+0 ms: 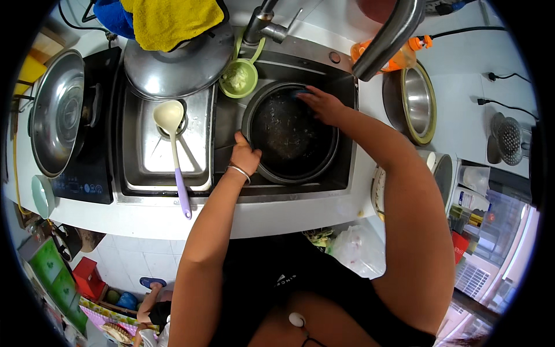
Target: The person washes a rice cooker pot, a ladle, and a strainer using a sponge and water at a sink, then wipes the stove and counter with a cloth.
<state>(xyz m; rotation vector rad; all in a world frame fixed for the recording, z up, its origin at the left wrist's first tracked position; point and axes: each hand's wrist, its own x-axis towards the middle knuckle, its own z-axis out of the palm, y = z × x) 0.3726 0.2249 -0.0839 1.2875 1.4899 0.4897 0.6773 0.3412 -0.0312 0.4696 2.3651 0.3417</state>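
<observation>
A round black pot (289,136) sits in the right basin of the steel sink, its dark inside wet and speckled. My left hand (246,155) is closed on its near-left rim, thumb on the edge. At the far right of the pot, my right hand (321,105) presses a small dark blue pad (300,92) against the inner wall. Most of the pad is hidden under the fingers. Just beyond the pot's left side is a light green strainer (238,78) with pale bits in it. A cream ladle (169,117) with a purple handle lies across the left basin.
A large metal lid (173,66) and a yellow cloth (170,23) are behind the left basin. The faucet (387,40) reaches in from above. Right of the sink are an orange bottle (399,58) and stacked bowls (419,104). A wok (56,113) stands left. Another person's leg (149,303) shows lower left.
</observation>
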